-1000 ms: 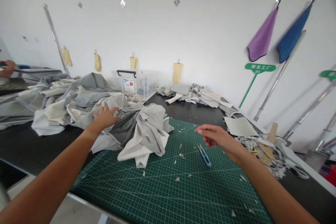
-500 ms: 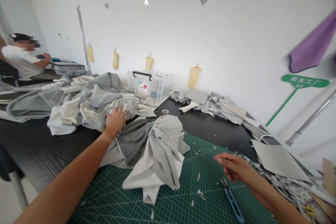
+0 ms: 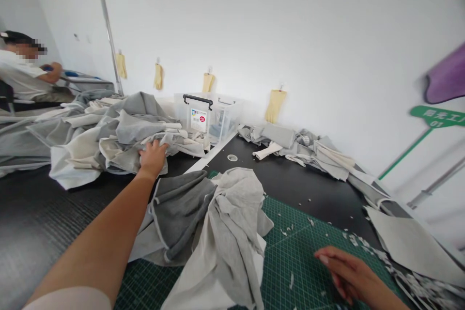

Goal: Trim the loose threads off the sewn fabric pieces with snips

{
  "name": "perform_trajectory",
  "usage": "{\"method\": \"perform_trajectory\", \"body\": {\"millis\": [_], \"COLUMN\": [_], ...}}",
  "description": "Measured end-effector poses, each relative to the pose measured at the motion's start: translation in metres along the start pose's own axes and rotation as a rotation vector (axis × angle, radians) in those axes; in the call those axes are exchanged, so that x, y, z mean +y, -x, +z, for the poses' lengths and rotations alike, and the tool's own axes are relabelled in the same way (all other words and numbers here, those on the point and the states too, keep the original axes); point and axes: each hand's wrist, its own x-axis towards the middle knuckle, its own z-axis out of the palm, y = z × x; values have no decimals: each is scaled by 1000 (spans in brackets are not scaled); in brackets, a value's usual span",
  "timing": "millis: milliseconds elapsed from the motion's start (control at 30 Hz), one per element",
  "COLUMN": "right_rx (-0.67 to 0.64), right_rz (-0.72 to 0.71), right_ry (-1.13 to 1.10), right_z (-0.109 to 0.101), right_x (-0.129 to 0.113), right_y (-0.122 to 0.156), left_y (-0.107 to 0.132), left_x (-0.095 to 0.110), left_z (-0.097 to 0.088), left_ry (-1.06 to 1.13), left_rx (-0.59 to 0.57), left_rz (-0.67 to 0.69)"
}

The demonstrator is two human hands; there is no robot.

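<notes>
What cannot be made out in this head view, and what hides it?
Head view:
- Left hand: fingertips sunk in grey fabric, hold unclear.
- Clear plastic box: contents blurred by its walls.
- Green cutting mat: partly under the nearer fabric heap, cut off by the bottom edge.
- Purple cloth: cut off by the right edge.
- Seated person: what their hand holds is too small to tell.
</notes>
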Motion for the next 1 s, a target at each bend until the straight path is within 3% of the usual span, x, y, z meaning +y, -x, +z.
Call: {"method": "perform_trajectory", "body": {"millis": [200,333,400,533,600,733,1000], "right_rx": [-36,-67,-82,-136,-167,-202,-231], "right_rz": [-2,-12,-14,-16,-10,-26,-129], "right_ry": [-29,-27,-17,-17,-14,25,76], "right_z": [-6,-10,-11,-15,-17,-18,5], "right_x": [17,19,21,28,31,23,-39], "right_y": [-4,-5,-7,-13,-16,-18,-16], "left_y": [-12,6,25,64,73,66,34], "left_x": [15,31,41,52,48,24,-12], "left_z": [-3,-17,-25,-41,-44,-41,-19], "left_ry": [-16,6,-9,3,13,-15,-63], "left_rx": [-105,-193,-145,-3,-33,-101,-25], "left_rz": [3,38,86,310,361,297,111]}}
